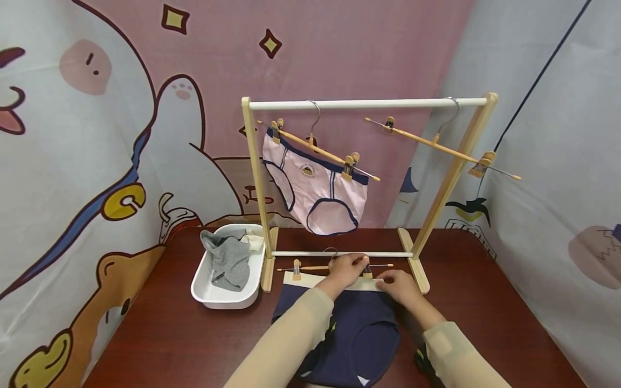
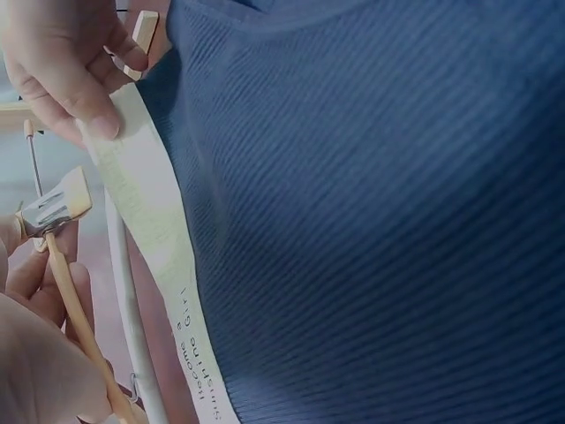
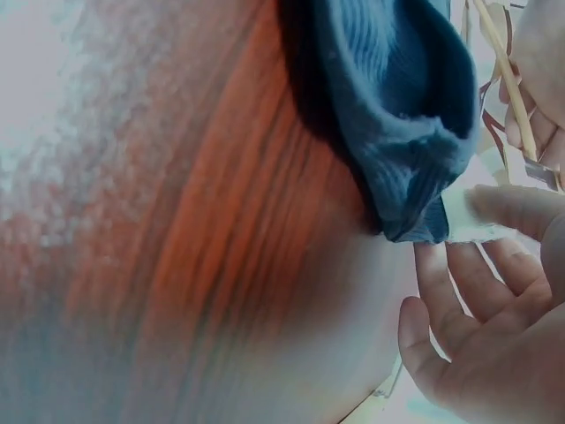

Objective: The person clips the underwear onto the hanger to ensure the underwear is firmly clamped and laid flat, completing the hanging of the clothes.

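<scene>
Two pinches going on: our left hand (image 1: pixel 346 269) is curled round the clip (image 2: pixel 55 208), probably to spring it, while our right hand (image 1: pixel 401 286) nips the band (image 2: pixel 150 190) just beside it, likely so we keep the briefs (image 1: pixel 364 312) straight, in front of the rack (image 1: pixel 254 161).

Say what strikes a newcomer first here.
Probably the pink briefs, clipped to a hanger at the rack's left. Below, the left grip holds another hanger's clip; the right grip pinches the navy briefs' pale waistband. Left of the rack, a white tub holds grey clothing.
</scene>
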`<state>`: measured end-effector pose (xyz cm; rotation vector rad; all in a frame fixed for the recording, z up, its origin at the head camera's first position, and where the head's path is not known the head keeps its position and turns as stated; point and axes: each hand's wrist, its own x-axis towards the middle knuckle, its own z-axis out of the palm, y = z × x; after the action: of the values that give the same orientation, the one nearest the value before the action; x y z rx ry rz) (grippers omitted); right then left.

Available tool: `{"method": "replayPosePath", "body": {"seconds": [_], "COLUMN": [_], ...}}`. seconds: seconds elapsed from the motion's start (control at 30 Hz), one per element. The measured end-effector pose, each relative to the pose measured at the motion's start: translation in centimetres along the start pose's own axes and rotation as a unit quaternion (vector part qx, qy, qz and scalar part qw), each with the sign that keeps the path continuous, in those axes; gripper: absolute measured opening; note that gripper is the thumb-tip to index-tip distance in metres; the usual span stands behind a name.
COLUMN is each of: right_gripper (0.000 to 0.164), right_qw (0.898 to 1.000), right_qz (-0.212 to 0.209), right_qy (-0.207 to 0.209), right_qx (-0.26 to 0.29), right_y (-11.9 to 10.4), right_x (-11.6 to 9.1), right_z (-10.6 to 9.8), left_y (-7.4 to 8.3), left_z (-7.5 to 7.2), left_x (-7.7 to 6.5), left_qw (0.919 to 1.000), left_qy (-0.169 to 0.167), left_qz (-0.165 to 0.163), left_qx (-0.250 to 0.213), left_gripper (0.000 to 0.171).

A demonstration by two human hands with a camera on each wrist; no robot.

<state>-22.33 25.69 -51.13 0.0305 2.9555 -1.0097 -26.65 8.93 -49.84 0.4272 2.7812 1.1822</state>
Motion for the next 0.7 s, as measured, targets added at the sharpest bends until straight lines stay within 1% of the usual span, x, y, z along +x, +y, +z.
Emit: {"method": "replayPosePath", "body": {"seconds": [0.1,0.17,0.23,0.33,0.4,0.5,0.57,0.7], "right_gripper": [0.016,0.017,0.017,0.015,0.014,0.013,0.017,0.02], "right_qw": [1.0,1.0,1.0,1.0,1.0,1.0,0.999,0.999], "right_qz": [-0.002,-0.004,-0.008,-0.004,-0.002,-0.007,-0.018,-0.025], "right_qy": [-0.001,0.0,0.001,0.002,0.0,0.001,0.002,0.01], "right_qx": [0.015,0.021,0.022,0.023,0.02,0.025,0.026,0.029], "right_y": [-0.08,-0.12,-0.07,-0.13,-0.08,-0.19,-0.23,-0.41], "right_x": [-0.13,-0.16,-0.14,-0.16,-0.1,-0.05,0.0,0.01], "right_z": [0.13,0.19,0.29,0.35,0.4,0.53,0.67,0.85], "left_y": [-0.07,-0.11,-0.19,-0.29,-0.28,-0.31,-0.36,-0.51], "left_z": [-0.03,-0.05,-0.05,0.01,0.06,0.1,0.09,0.05], "left_x": [0.03,-0.01,-0.08,-0.17,-0.25,-0.29,-0.25,-0.1], "left_qw": [1.0,1.0,0.9998,0.9985,0.9975,0.9967,0.9958,0.9942], "left_qy": [-0.005,-0.004,0.007,0.034,0.046,0.057,0.067,0.08], "left_qz": [0.004,0.007,0.014,0.034,0.044,0.047,0.05,0.057], "left_qx": [0.006,0.0,-0.009,-0.024,-0.029,-0.034,-0.036,-0.045], "left_gripper": [0.037,0.037,0.037,0.034,0.032,0.03,0.028,0.026]}}
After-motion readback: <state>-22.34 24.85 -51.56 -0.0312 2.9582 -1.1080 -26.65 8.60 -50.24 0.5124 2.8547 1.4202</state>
